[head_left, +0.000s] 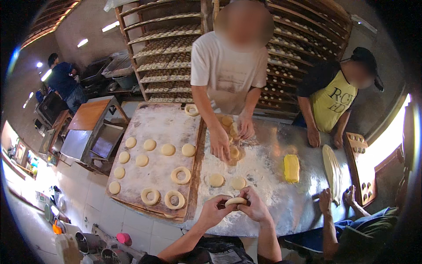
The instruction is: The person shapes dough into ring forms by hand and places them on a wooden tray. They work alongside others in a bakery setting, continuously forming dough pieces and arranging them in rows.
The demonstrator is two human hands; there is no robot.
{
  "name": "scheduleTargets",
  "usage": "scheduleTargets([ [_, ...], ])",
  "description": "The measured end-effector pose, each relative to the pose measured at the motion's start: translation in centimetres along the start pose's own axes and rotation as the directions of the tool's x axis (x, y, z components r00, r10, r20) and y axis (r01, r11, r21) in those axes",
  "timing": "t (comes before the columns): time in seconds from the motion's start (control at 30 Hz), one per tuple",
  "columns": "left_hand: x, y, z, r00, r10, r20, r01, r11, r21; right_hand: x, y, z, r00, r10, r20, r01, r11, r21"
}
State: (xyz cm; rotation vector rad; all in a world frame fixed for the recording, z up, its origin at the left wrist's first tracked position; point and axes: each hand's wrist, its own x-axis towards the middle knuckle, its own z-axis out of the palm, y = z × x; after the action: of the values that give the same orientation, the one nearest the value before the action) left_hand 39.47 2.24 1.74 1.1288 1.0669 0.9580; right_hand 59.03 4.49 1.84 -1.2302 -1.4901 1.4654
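Pale dough ring sits between our left hand and right hand, fingers of both pinching its ends just above the floured metal surface. Two flat dough rounds lie just beyond. We note a yellow block to the right, well apart. A wooden board on the left carries more rings and rounds. No labels legible nearby.
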Motion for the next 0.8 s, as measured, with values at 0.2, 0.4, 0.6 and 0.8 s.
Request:
scheduleTargets([
  [0.2, 0.3, 1.7, -0.8, 0.896, 0.432, -0.108, -0.280, 0.734, 0.619, 4.8, -0.3, 6.3, 0.875, -0.342, -0.343, -0.039, 0.657, -0.753],
  [0.4, 0.0, 1.5, -4.9, 0.734, 0.612, -0.295, -0.352, 0.714, 0.605, 5.4, 0.5, 8.4, 0.943, -0.253, 0.219, 0.025, 0.706, 0.708],
  [0.6, -2.3, 1.1, -8.5, 0.867, 0.395, -0.306, -0.498, 0.648, -0.576, 7.0, -1.4, 13.3, 0.997, -0.078, -0.015, 0.076, 0.893, 0.444],
  [0.8, -2.8, 0.8, -15.2, 0.717, 0.560, -0.414, -0.364, 0.809, 0.462, 9.2, -2.9, 19.4, 0.968, -0.197, 0.158, 0.137, 0.935, 0.326],
])
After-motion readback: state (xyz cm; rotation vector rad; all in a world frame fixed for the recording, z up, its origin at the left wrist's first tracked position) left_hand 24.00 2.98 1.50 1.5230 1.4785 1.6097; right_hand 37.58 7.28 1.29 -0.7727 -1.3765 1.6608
